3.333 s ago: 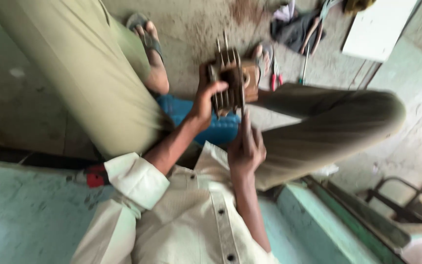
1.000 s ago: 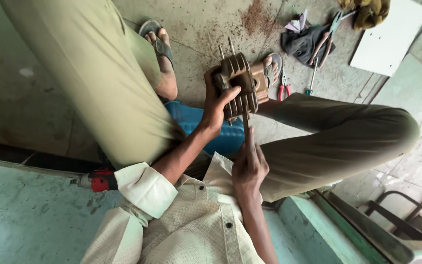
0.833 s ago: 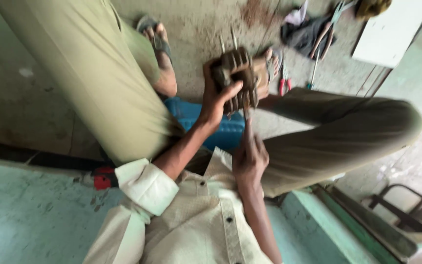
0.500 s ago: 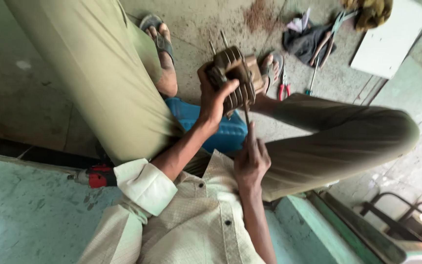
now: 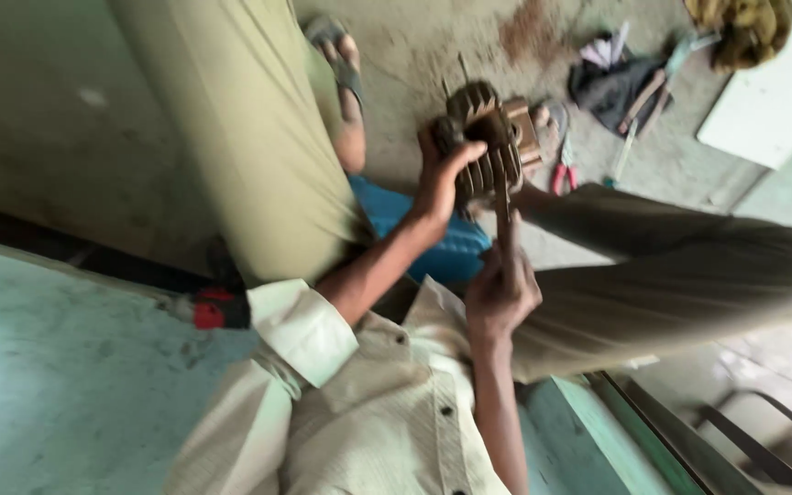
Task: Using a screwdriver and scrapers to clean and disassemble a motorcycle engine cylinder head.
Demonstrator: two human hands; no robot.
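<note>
Left hand point(image 5: 446, 174): raised over the lap, fingers point(image 5: 469, 151) wrapped and clamped around the near-left side of a finned metal engine part point(image 5: 488, 137), thumb lying across the fins. Sleeve rolled back to the forearm.

Finned metal engine part: brown, grimy, block-shaped with parallel fins and thin studs standing out of its far edge. Held off the floor, between the knees, above the blue stool point(image 5: 423, 229); far side close to the right foot.

Right hand point(image 5: 501, 289): nearer than the left, below the part, fingers closed together around the lower end of a thin dark tool point(image 5: 504, 197). The tool runs up from the fist to the near face of the fins; its tip appears to touch them, though blur keeps the contact point unclear.

Blue stool: partly hidden beneath the forearm and thigh, only a ribbed blue patch showing.

Legs: khaki trousers, one thigh far-left, one bent knee at right; sandalled foot point(image 5: 341, 64) on the concrete floor point(image 5: 405, 37), far-left of the part.

Red-handled pliers point(image 5: 563, 172): flat on the floor, just right of the part.

Dark rag with hand tools point(image 5: 621, 87): far right, on the floor, well apart from the hands.

White board point(image 5: 763, 101): far-right corner, a crumpled yellowish cloth point(image 5: 744, 32) on its far edge.

Small red object point(image 5: 217, 310): near left, at the edge of a pale green ledge point(image 5: 66, 367).
</note>
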